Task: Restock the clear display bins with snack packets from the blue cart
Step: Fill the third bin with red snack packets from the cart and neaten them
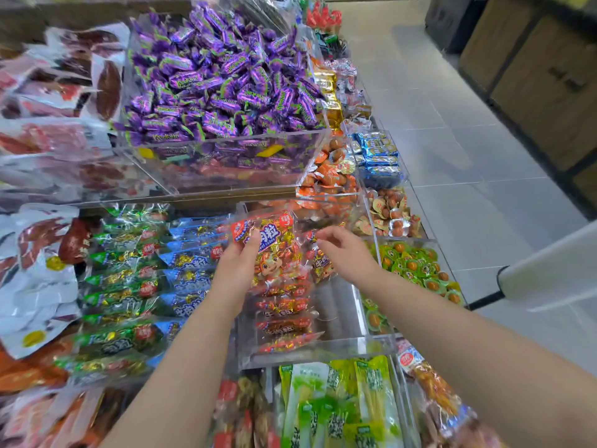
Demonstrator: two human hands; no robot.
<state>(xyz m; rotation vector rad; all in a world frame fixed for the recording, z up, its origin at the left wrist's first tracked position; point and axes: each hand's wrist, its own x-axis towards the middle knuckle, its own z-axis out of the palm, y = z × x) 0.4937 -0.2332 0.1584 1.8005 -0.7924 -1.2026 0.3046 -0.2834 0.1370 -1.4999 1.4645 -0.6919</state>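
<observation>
My left hand (237, 263) grips a red snack packet (266, 236) with a cartoon face, holding it upright over a clear display bin (339, 349). A row of several matching red packets (284, 305) lies stacked in the left side of that bin. My right hand (344, 250) hovers just right of the packet with its fingers loosely curled, touching or nearly touching another red packet (323, 265) beneath it; whether it holds that one I cannot tell. The bin's right side shows bare floor. No blue cart is in view.
Green packets (122, 279) and blue packets (187, 257) fill bins to the left. A large bin of purple candies (223, 82) stands behind. Orange and green egg snacks (410, 263) sit to the right, green stick packs (339, 402) in front. A tiled aisle (452, 140) runs along the right.
</observation>
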